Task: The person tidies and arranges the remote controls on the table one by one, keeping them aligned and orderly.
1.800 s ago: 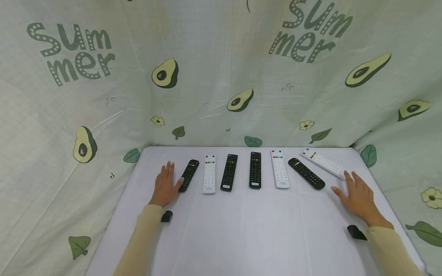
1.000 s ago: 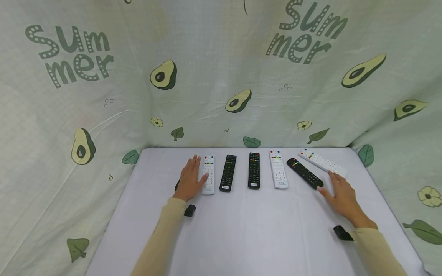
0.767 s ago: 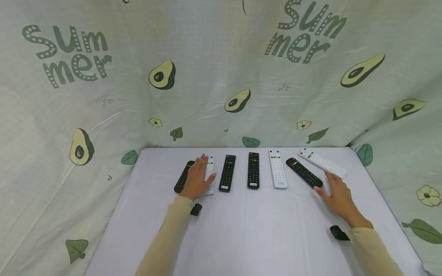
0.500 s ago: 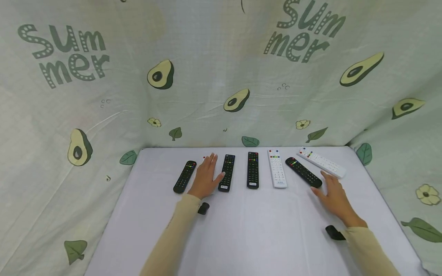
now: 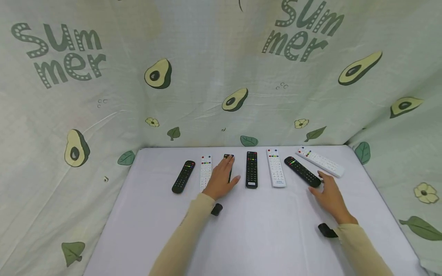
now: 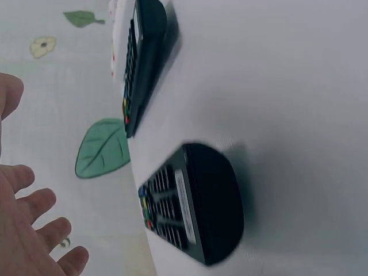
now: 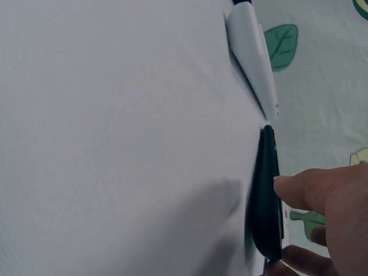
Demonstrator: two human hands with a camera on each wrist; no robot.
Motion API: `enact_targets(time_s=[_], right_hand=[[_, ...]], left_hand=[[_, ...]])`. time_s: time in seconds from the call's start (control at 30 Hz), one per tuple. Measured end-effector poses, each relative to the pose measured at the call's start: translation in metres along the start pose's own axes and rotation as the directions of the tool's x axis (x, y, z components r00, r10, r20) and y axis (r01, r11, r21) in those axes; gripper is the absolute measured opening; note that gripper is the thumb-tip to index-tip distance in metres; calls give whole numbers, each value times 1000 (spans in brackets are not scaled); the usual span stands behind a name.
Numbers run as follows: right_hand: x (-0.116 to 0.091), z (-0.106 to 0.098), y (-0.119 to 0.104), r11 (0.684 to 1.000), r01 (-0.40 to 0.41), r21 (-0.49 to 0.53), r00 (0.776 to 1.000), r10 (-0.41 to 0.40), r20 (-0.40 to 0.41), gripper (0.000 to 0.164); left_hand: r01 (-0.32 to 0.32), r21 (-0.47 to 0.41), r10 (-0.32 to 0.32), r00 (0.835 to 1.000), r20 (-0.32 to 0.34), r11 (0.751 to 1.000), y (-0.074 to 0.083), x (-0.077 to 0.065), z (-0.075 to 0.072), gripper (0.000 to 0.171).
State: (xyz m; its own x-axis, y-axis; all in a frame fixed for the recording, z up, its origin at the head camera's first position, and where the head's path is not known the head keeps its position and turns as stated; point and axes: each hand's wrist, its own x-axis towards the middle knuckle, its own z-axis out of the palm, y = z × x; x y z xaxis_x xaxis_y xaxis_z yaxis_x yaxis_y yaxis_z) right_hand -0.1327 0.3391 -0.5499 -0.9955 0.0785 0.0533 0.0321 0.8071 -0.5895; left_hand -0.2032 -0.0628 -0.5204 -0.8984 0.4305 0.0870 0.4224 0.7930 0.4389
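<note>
In the head view, my left hand lies with fingers extended over a black remote control, covering most of it. The left wrist view shows that remote's near end below the raised fingers. My right hand is at the near end of another black remote control, thumb and fingers spread apart on either side. In the right wrist view, the thumb overlaps the side of this remote, with other fingertips close to its lower end.
Along the back of the white table lie more remotes: a black one far left, white ones and a black one mid-row. A patterned cloth hangs behind.
My left hand has swept right, from the leftmost black remote across the white one to the third remote. My right hand has moved left from the slanted white remote to the black one. The remotes stay put.
</note>
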Motion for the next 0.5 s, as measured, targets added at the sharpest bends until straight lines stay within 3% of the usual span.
enact_targets(time_s=[0.2,0.5], right_hand=[[2,5,1,1000,22,14,999,-22,-48,69],[7,7,0,1000,-6,15,997,7,-71,66]], left_hand=[[-63,-18,63,998,-4,998,15,6,8,74],[-98,-9,98,995,23,995,39,15,20,72]])
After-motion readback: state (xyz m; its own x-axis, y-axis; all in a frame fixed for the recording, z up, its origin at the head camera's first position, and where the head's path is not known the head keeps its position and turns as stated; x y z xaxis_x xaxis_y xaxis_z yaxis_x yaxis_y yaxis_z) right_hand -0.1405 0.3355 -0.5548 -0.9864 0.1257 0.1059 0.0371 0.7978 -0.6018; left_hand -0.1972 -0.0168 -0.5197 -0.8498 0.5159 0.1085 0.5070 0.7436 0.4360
